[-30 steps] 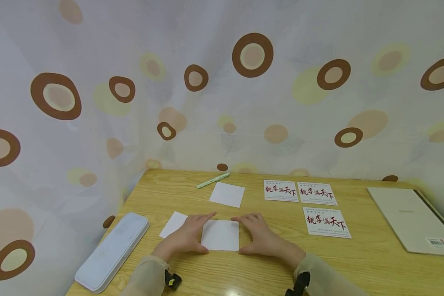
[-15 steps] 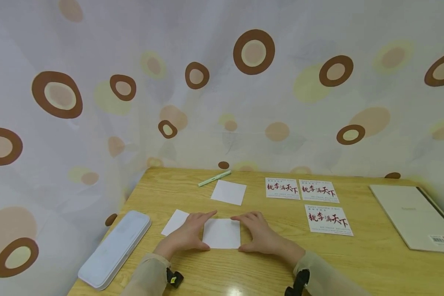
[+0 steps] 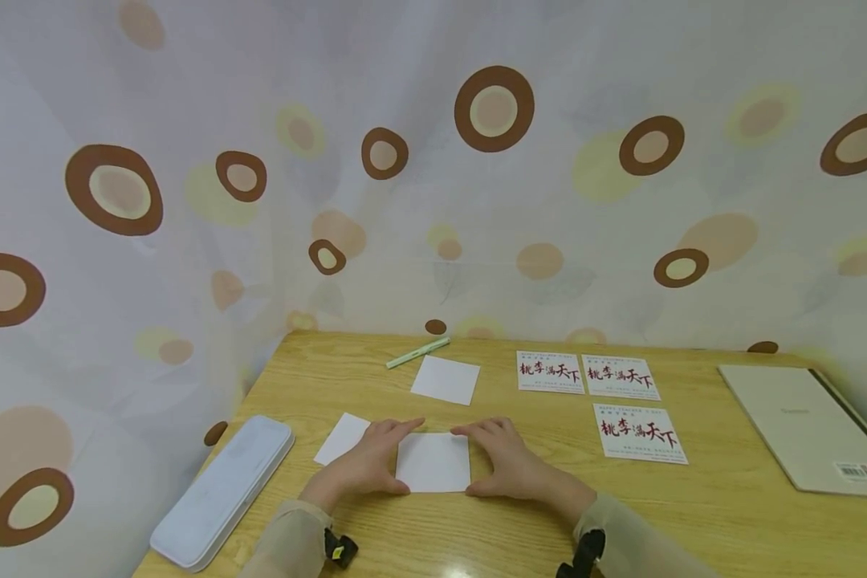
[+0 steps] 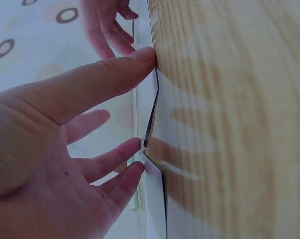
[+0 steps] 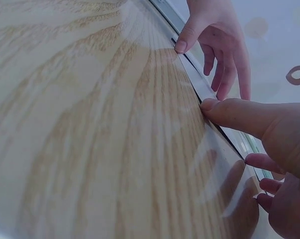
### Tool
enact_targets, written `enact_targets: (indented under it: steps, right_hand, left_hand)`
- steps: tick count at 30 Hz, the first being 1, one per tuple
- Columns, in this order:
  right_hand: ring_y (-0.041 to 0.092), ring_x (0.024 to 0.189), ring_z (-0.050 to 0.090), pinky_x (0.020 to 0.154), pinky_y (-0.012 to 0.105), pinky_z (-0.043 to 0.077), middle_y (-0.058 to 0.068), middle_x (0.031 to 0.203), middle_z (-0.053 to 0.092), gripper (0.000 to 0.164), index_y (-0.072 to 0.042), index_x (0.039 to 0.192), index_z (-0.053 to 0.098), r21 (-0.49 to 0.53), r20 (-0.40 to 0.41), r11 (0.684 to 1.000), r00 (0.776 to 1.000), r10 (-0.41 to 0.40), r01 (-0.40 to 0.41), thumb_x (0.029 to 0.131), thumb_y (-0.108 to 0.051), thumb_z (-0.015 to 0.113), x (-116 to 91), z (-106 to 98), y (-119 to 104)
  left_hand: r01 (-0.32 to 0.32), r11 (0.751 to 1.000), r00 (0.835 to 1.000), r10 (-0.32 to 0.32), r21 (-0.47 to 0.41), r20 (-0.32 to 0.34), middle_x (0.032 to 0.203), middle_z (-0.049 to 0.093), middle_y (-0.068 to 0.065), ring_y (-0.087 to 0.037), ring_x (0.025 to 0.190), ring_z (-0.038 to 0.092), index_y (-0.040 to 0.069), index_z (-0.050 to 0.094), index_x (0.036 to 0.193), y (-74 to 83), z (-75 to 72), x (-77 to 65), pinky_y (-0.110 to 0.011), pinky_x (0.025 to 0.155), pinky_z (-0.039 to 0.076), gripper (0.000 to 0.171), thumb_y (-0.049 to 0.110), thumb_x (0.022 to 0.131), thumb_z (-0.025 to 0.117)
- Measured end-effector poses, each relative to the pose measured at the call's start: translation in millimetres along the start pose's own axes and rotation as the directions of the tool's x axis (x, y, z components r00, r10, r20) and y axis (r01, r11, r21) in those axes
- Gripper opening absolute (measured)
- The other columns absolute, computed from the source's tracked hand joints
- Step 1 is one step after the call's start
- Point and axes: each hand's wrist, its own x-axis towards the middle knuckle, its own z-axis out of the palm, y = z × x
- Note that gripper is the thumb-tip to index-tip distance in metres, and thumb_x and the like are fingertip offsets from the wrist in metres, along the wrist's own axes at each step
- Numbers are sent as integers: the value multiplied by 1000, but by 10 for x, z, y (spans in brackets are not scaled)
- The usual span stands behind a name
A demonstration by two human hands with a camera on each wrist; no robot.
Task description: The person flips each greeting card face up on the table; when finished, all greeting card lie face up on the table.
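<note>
A plain white square card (image 3: 433, 462) lies flat on the wooden table between the two hands. At its left side is my left hand (image 3: 368, 457), thumb at the near left corner and the other fingers spread towards the far corner. My right hand (image 3: 513, 461) mirrors this on the right side, its thumb by the near right corner. In the left wrist view, the left thumb (image 4: 125, 69) touches the card's thin edge, while the other fingers reach down beside it. The right thumb (image 5: 234, 114) rests at the card edge in the right wrist view. Neither hand lifts the card.
Another white card (image 3: 343, 437) lies partly behind the left hand, and one more white card (image 3: 445, 379) lies farther back beside a pale green pen (image 3: 417, 353). Printed cards (image 3: 641, 433) lie to the right. A white case (image 3: 222, 491) stands left; a beige notebook (image 3: 802, 425) lies far right.
The view tilts slightly up and back down. Both hands and the white card hold nearly the same place on the table.
</note>
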Motion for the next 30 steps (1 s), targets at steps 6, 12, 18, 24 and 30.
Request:
enact_targets:
  steps: [6, 12, 18, 24, 30]
  right_hand:
    - [33, 120, 40, 98, 54, 37, 9, 132, 56, 79, -15, 139, 54, -14, 7, 1000, 1000, -10, 10, 69, -29, 89, 0, -21, 35]
    - [29, 118, 39, 96, 50, 37, 6, 129, 57, 74, -15, 137, 55, 11, 11, 1000, 1000, -3, 3, 72, -28, 87, -2, -37, 54]
    - [30, 118, 40, 97, 52, 37, 7, 129, 57, 74, -15, 137, 55, 8, 11, 1000, 1000, -7, 6, 71, -28, 87, -11, -40, 50]
    - [29, 119, 41, 97, 51, 36, 5, 128, 58, 74, -15, 137, 55, -7, 0, 1000, 1000, -23, 23, 71, -27, 87, -11, -30, 57]
    - [30, 121, 41, 98, 51, 36, 6, 130, 59, 74, -14, 137, 55, -6, -5, 999, 999, -39, 39, 71, -26, 88, -5, -7, 66]
  left_hand:
    - [-8, 1000, 1000, 8, -11, 2, 139, 47, -15, -37, 130, 40, 12, 32, 155, 3, -2, 6, -60, 105, 39, 98, 21, 74, 88]
    - [-4, 1000, 1000, 5, -21, 29, 141, 44, -15, -35, 131, 37, 13, 32, 155, 12, 2, 2, -59, 106, 38, 100, 22, 74, 88]
    - [4, 1000, 999, -4, -24, 32, 139, 44, -14, -35, 131, 36, 14, 33, 155, 26, 8, 1, -59, 106, 38, 99, 21, 73, 89]
    - [-2, 1000, 999, 2, -13, 35, 140, 45, -13, -34, 131, 36, 15, 35, 154, 31, 15, 7, -57, 105, 39, 97, 21, 73, 88]
    - [-29, 1000, 999, 29, -5, 20, 133, 46, -13, -31, 126, 38, 14, 35, 153, 40, 16, 6, -54, 102, 41, 98, 20, 72, 90]
